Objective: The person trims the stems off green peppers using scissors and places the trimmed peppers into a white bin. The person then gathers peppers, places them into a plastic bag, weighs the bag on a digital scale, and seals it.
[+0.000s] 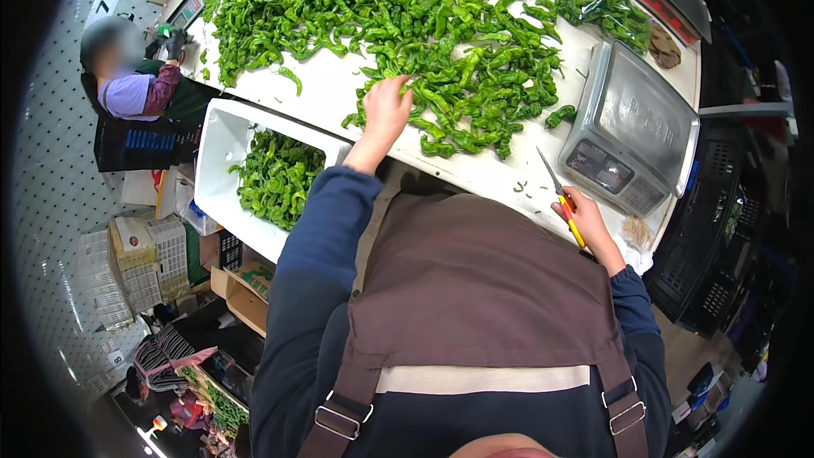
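A large spread of wrinkled green peppers (445,63) covers much of the white table (324,86). My left hand (386,105) is at the near edge of the peppers, its fingertips beside or on them; whether it pinches one is hidden. In my right hand (588,219) are pointed snips with red and yellow handles (573,224), the blades angled up over the table's front edge. Small cut green stems (521,187) lie left of the blades. Below my left forearm, a white foam box (219,184) holds more green peppers (280,178).
A grey digital scale (645,111) stands to the right. Beyond it are a clear plastic bag of peppers (604,9) and another scale (668,6). At the table's left end, a gloved co-worker (137,86) sits near a further scale (184,0). Cardboard boxes (241,299) lie lower left.
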Motion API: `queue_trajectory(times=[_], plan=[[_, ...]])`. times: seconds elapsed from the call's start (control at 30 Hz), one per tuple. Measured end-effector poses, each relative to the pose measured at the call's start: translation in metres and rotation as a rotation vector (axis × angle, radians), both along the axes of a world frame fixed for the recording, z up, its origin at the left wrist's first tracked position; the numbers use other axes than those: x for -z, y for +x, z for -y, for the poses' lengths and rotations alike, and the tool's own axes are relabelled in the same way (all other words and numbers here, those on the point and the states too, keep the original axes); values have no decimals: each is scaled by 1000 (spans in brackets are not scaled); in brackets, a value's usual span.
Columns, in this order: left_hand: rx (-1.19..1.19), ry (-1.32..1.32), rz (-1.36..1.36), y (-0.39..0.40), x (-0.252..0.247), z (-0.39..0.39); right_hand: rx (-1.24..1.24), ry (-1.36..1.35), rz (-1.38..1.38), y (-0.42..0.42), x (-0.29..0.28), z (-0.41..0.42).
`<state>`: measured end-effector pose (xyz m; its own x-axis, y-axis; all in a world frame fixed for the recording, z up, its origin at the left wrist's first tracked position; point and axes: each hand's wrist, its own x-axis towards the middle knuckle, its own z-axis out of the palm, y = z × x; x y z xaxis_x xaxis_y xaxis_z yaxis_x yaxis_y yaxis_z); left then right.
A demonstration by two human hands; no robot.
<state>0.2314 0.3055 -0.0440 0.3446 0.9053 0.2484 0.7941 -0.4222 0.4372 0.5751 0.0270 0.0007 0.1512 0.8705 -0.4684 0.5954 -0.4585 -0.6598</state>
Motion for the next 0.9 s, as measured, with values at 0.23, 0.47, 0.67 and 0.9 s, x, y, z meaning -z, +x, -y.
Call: queue_trajectory(times=[0.23,0.47,0.67,0.9], plan=[[140,4,-366,58,38,-63,69,58,-76,-2,2,-30],[265,-76,-317,47,19,-77,82,119,-57,-31,-4,-77],[354,-349,-98,52,-21,-36,-30,168,-114,-71,-8,-148],[361,-444,27,55,-24,-12,-128,74,-113,-83,-7,-175]])
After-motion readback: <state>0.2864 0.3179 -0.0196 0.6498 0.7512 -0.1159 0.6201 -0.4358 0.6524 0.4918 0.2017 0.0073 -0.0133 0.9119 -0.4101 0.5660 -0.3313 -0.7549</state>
